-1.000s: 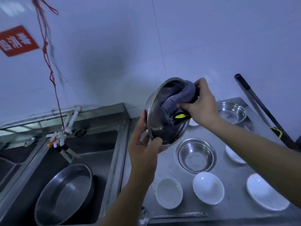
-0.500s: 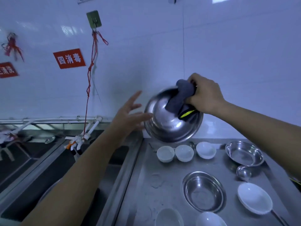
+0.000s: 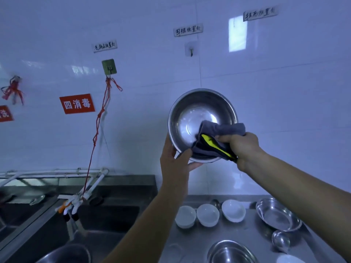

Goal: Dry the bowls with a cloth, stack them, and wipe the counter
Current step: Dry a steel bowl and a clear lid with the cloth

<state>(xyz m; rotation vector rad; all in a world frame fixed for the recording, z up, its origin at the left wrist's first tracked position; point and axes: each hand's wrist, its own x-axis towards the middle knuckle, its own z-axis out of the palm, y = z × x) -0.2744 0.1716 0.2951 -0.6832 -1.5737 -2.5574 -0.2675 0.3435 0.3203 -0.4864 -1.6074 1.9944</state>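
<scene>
A steel bowl (image 3: 193, 114) is held up in front of the white tiled wall, its inside facing me. My left hand (image 3: 175, 163) grips its lower left rim, thumb over the edge. My right hand (image 3: 241, 147) grips a grey cloth (image 3: 220, 130) with a yellow and black trim and presses it into the bowl's lower right inside. Three white bowls (image 3: 207, 214) stand in a row on the steel counter (image 3: 247, 236) below.
A shallow steel dish (image 3: 277, 213) and a ladle (image 3: 280, 241) lie at the counter's right. Another steel bowl (image 3: 230, 252) sits at the bottom edge. A sink (image 3: 106, 221) with a steel basin (image 3: 66, 255) is at left. A red string (image 3: 98, 118) hangs from a wall hook.
My left hand, off the bowl half a second ago, now grips its rim. The bowl has turned its inside toward me, and the cloth moved from the outside into it.
</scene>
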